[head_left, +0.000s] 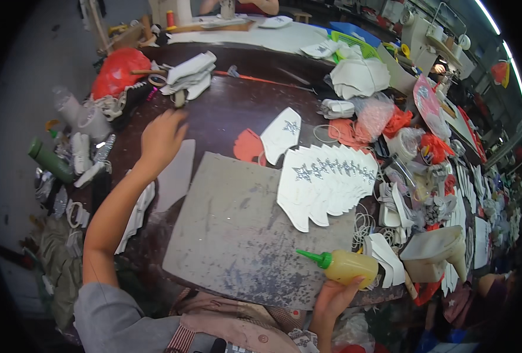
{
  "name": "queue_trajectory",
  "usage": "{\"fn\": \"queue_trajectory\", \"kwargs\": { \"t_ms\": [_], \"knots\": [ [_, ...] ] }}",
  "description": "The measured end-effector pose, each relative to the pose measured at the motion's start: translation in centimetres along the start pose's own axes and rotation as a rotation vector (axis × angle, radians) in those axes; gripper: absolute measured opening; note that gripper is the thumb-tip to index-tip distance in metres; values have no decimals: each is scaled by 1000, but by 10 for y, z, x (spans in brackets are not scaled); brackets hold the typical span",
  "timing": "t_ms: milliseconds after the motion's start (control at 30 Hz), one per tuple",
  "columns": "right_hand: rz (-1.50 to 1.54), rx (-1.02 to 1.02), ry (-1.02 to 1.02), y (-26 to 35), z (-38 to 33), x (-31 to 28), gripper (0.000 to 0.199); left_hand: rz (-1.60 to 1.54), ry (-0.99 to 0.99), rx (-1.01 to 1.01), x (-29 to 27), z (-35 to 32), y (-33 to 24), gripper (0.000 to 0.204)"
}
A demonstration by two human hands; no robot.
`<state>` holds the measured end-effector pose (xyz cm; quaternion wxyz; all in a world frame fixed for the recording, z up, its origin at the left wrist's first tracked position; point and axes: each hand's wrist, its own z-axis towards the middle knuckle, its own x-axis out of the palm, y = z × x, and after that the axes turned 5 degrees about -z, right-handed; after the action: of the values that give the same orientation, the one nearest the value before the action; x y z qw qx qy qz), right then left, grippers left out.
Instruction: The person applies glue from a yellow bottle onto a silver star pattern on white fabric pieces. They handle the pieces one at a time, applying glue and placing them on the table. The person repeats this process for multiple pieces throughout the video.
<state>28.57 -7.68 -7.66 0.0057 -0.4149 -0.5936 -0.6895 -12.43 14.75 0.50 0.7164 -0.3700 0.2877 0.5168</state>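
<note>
In my right hand (pixel 333 300), near the front edge of the table, lies a squeeze bottle (pixel 350 266) of yellowish liquid. Its green nozzle points left over a worn grey board (pixel 225 206). My left hand (pixel 162 140) is stretched out at the left side of the table, fingers apart and nothing visible in them, just short of a roll of tape (pixel 179 97). On the board's right part several white shoe-upper pieces (pixel 325 188) with silver stars overlap in a fanned row. Another white star piece (pixel 280 134) lies beyond them, partly over a coral-red piece (pixel 248 146).
White pieces are stacked (pixel 191 73) at the far left beside a red plastic bag (pixel 119 72). A pale flat sheet (pixel 177 176) lies left of the board. Cut pieces, bags and a plastic container (pixel 431 253) crowd the right side. Across the table another person's arms (pixel 264 6) show.
</note>
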Motion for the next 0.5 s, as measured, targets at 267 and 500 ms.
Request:
{"fn": "queue_trajectory", "kwargs": {
  "t_ms": [267, 500],
  "knots": [
    [-39, -25, 61, -5, 7, 2, 58, 186, 304, -279, 16, -85, 47, 54],
    [59, -44, 31, -3, 6, 6, 59, -401, 134, -369, -40, -63, -11, 37]
  ]
}}
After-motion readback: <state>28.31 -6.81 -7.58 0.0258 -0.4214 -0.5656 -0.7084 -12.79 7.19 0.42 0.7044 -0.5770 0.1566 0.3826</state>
